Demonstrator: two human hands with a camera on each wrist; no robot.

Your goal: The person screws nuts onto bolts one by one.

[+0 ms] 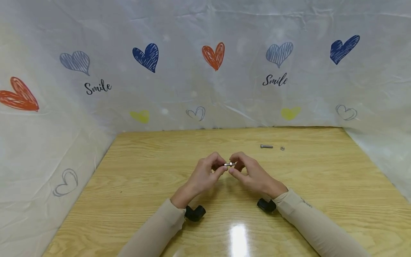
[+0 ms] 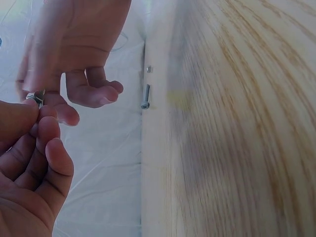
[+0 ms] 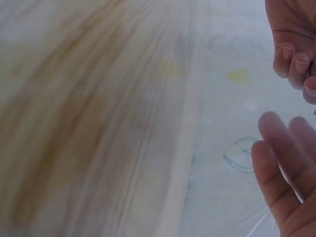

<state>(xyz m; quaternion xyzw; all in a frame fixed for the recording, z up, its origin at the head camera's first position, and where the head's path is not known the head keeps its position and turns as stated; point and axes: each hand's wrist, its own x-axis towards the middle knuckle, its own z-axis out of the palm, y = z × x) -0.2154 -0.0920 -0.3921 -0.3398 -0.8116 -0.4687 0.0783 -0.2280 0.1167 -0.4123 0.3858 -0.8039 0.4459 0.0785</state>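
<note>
Above the middle of the wooden table, my left hand (image 1: 203, 175) pinches a small metal bolt (image 1: 226, 165) between thumb and fingertips. A nut (image 1: 231, 164) sits on the bolt's shaft. From the other side my right hand (image 1: 255, 175) curls its thumb and index finger round the nut, and the bolt's far end runs in among those fingers. In the left wrist view the right thumb is blurred close to the nut (image 2: 35, 97). The right wrist view shows other right-hand fingers (image 3: 282, 148) stretched out, with the bolt out of sight.
Farther back on the right lie a second bolt (image 1: 266, 146) and a loose nut (image 1: 282, 148). The wooden table (image 1: 144, 185) meets a white sheet (image 1: 179, 92) printed with hearts along its back and left. Black curved pieces (image 1: 196, 213) show beside both wrists.
</note>
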